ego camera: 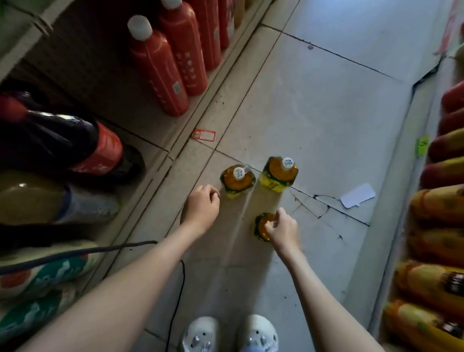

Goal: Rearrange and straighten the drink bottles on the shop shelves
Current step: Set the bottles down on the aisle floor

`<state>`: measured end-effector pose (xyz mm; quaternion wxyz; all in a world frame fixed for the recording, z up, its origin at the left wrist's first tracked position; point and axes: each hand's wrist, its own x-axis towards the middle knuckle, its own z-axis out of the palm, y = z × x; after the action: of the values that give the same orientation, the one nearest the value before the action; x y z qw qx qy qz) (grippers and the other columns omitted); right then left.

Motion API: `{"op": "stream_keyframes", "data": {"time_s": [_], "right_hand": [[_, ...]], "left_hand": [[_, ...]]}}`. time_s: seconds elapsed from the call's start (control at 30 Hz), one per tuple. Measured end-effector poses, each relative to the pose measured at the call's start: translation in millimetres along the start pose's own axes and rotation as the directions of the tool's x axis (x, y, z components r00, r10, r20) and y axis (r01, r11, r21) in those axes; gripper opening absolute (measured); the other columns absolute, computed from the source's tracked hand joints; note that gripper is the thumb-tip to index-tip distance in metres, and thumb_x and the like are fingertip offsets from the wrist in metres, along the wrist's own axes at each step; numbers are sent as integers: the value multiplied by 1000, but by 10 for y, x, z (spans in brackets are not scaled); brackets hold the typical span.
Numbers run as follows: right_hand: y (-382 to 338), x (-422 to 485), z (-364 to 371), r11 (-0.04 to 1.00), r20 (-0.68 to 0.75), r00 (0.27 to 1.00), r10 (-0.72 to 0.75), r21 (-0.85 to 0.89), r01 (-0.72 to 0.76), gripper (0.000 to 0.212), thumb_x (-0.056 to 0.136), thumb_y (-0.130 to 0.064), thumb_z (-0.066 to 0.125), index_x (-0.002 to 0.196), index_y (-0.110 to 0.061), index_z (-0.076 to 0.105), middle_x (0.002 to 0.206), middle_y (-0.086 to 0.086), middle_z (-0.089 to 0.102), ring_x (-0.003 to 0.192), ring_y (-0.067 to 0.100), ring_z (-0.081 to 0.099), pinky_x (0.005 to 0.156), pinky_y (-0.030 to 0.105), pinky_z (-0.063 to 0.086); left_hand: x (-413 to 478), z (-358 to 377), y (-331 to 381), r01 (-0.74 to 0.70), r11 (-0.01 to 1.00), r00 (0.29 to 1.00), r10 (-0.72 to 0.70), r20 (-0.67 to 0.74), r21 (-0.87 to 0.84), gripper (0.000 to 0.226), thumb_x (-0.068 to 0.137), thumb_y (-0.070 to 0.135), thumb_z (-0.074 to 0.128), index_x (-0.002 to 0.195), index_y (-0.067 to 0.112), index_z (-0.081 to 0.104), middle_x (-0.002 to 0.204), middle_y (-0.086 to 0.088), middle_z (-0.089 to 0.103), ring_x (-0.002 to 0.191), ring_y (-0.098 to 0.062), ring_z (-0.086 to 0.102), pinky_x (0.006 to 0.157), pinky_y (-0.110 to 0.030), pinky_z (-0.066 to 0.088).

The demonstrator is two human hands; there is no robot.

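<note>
**Three amber bottles down on the aisle floor**

Looking straight down a narrow shop aisle. Standing upright on the tiled floor (321,105): three amber drink bottles. Far left bottle (237,181), white cap showing, yellow-green label. Far right bottle (279,174), white cap too, just beside the first, a small gap between. Near bottle (262,227) closer in, cap hidden under fingers.

Right hand (281,227) on top of the near bottle, fingers curled down and pinched around the neck or cap. Left hand (201,205) loosely curled, fingers half-closed on nothing, hovering just beside the far left bottle, not touching.

On the left shelf (158,124): tall red bottles with white caps (158,66) in a row, upright. Nearer: a dark cola bottle (67,142) with red label, an olive-coloured bottle (38,196) next to it, blurred. On the right, racks of red and yellow bottles (447,206), blurred at the edge.

Loose on the floor: a red-bordered price tag (204,135) by the shelf base, a white card (357,195) near a cracked tile. Black cable (178,293) trailing down. White clogs (230,338) at bottom.
</note>
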<state>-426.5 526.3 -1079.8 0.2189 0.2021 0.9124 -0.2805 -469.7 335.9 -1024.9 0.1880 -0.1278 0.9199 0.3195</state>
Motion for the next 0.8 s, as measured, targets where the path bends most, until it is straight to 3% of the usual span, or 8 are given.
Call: {"op": "stream_keyframes", "data": {"time_s": [0.1, 0.2, 0.3, 0.4, 0.47, 0.57, 0.67, 0.8], "right_hand": [[-79, -90, -80, 988, 114, 989, 95, -133, -79, 12, 90, -20, 49, 96, -11, 44, 99, 12, 60, 94, 31, 56, 66, 36, 47], [-313, -279, -364, 966, 212, 963, 165, -231, -114, 30, 92, -26, 50, 115, -8, 44, 118, 15, 54, 110, 33, 51, 86, 43, 48], [-773, -556, -825, 976, 226, 972, 65, -217, -14, 27, 91, -24, 49, 112, -8, 45, 116, 15, 54, 111, 35, 51, 85, 42, 48], [-1375, -955, -1444, 990, 226, 972, -63, -111, 90, 14, 92, -21, 44, 99, -10, 48, 104, 13, 58, 99, 31, 56, 72, 34, 43], [-1824, -1256, -1944, 981, 233, 958, -169, -55, 187, 12, 93, -19, 43, 96, -11, 52, 97, 11, 61, 88, 28, 57, 68, 32, 43], [-2457, -1691, -2569, 941, 240, 919, -314, -49, 334, 17, 90, -15, 45, 101, -11, 58, 102, 12, 66, 93, 27, 61, 66, 27, 38], [-3032, -2243, -3152, 911, 218, 891, -399, -17, 412, 21, 88, -10, 48, 106, -10, 60, 102, 12, 67, 94, 27, 62, 73, 31, 48], [-3778, -2926, -3860, 782, 168, 772, -613, -9, 623, 21, 85, -6, 50, 101, -6, 64, 96, 12, 68, 91, 29, 63, 75, 32, 49]], "left_hand": [[-101, -40, 8, 41, 999, 999, -42, 33, 18, 20, 94, 15, 44, 99, 11, 63, 105, -7, 59, 92, -20, 54, 74, -25, 39], [-239, -259, 273, 48, 999, 997, -47, 54, -11, 20, 95, 14, 43, 101, 11, 62, 103, -6, 58, 87, -15, 50, 72, -24, 37], [-414, -576, 662, 83, 995, 989, -75, 126, -54, 19, 95, 17, 44, 105, 11, 61, 103, -5, 60, 86, -13, 50, 72, -24, 38], [-689, -1059, 1113, 99, 993, 963, -78, 258, -68, 23, 95, 23, 46, 111, 13, 60, 109, -7, 64, 96, -21, 57, 84, -30, 48], [-923, -1544, 1435, 88, 992, 962, -61, 268, -88, 25, 95, 24, 46, 114, 14, 59, 110, -6, 63, 99, -22, 57, 85, -31, 48], [-1283, -2301, 1854, 66, 992, 977, -43, 208, -104, 23, 96, 23, 43, 111, 15, 58, 105, -3, 63, 93, -21, 57, 78, -29, 45], [-1716, -3121, 2185, 37, 994, 995, -27, 100, -106, 27, 96, 21, 43, 116, 12, 59, 113, -11, 65, 105, -28, 58, 85, -32, 45], [-2339, -4188, 2503, -79, 985, 992, 62, -107, -153, 24, 98, 18, 42, 112, 11, 59, 109, -14, 66, 105, -29, 59, 74, -26, 37]]}}
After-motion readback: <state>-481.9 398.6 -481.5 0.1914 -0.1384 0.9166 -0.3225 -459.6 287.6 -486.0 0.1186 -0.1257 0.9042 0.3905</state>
